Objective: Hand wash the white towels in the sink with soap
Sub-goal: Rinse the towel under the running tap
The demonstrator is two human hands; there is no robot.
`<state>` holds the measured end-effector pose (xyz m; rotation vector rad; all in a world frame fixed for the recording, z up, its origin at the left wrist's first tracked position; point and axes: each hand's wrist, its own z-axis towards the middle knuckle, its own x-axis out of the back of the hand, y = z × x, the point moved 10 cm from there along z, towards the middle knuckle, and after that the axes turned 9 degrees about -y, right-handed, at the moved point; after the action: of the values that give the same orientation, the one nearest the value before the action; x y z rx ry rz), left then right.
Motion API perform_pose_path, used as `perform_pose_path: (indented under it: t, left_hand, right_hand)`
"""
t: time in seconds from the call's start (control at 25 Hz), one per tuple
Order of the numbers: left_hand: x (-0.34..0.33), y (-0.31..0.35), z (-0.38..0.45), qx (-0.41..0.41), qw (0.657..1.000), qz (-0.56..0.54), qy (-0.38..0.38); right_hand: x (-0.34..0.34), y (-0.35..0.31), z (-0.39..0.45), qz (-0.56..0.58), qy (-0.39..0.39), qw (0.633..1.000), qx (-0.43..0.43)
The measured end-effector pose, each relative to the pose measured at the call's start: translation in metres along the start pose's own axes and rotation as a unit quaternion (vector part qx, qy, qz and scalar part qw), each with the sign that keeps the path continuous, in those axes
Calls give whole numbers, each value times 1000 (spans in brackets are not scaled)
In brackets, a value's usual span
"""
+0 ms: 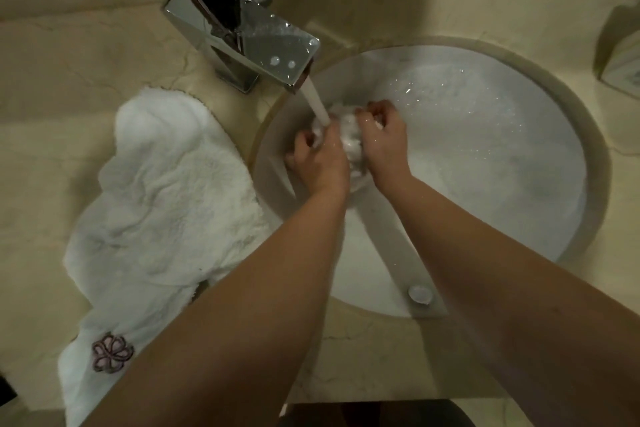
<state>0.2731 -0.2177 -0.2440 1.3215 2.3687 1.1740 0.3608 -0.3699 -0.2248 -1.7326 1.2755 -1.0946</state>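
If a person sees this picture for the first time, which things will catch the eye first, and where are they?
First, the two hands in the middle of the sink: the left hand and the right hand both grip a bunched wet white towel under the water stream from the chrome faucet. Next, a second white towel with a pink embroidered flower lies crumpled on the beige counter, left of the sink.

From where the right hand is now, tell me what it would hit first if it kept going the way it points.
The right hand points up the picture, gripping the bunched towel. Beyond its knuckles, the far wall of the sink looks first in line, though depth is unclear.
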Motion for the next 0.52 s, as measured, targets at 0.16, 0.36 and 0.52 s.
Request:
perform_pose_path:
  t: [0.16, 0.36, 0.52]
  left_hand:
    - [4, 39, -5, -142, 990, 5, 2]
    - [-3, 71, -5, -294, 942, 163, -23]
    - [-27, 59, -15, -298, 914, 258, -95]
  right_hand:
    - [-13, -24, -3, -22, -28, 999, 35]
    - [-13, -22, 0, -44, -52, 998, 7]
    - [-4, -13, 11, -131, -22, 991, -7]
